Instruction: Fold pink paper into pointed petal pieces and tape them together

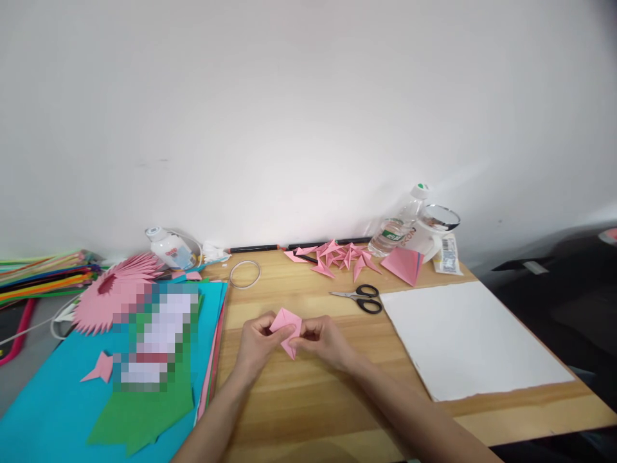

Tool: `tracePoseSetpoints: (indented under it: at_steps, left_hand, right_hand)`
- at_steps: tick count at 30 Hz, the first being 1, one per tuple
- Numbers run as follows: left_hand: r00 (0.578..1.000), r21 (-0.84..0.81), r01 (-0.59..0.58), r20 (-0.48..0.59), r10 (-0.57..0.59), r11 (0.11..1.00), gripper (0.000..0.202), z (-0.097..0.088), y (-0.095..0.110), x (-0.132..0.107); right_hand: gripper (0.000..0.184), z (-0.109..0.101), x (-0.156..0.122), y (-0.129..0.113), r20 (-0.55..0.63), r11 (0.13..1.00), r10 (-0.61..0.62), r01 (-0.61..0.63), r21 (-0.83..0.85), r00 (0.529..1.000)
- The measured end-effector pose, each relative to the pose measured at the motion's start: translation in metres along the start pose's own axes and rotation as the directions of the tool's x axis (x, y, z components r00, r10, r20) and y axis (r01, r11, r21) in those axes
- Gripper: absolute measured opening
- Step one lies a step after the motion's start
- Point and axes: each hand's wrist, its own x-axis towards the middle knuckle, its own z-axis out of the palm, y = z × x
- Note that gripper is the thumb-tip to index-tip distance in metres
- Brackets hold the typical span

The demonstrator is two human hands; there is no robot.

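Between my two hands, above the wooden table [270, 411], is a small folded piece of pink paper [285, 319]. My left hand [260, 339] pinches it from the left, thumb lying across its front. From the right, my right hand [321, 337] grips its edge between thumb and fingers. The paper has creases and tapers to a point at the bottom. Black-handled scissors [361, 298] lie behind my right hand. Farther back is a pile of folded pink paper pieces [340, 256].
At left, a pink pleated paper ring [116, 289] and green paper [149, 418] rest on blue sheets [62, 399]. A white board [477, 341] lies at right. Along the wall stand a white bottle [171, 247], a water bottle [398, 225] and a mug [427, 238]. A roll of tape [245, 274] lies mid-table.
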Motion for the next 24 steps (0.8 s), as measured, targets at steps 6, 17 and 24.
tracePoseSetpoints:
  at_steps: [6, 17, 24]
  left_hand:
    - [1.000, -0.128, 0.014, 0.024, -0.011, 0.992, 0.025, 0.0024, 0.0010, -0.0030]
    - [0.997, -0.220, 0.003, -0.069, -0.018, 0.976, 0.029, 0.0019, -0.0050, 0.0006]
    - [0.996, -0.282, 0.014, -0.086, -0.040, 0.959, 0.031, 0.0025, -0.0079, 0.0021]
  right_hand:
    - [0.028, 0.0038, -0.0026, -0.0021, 0.007, 1.000, -0.026, 0.026, -0.002, 1.000]
    - [0.046, 0.0059, 0.0013, -0.0004, 0.112, 0.957, 0.188, -0.208, 0.204, 0.976]
    - [0.040, 0.0069, -0.0010, -0.0019, 0.105, 0.977, 0.120, -0.136, 0.163, 0.987]
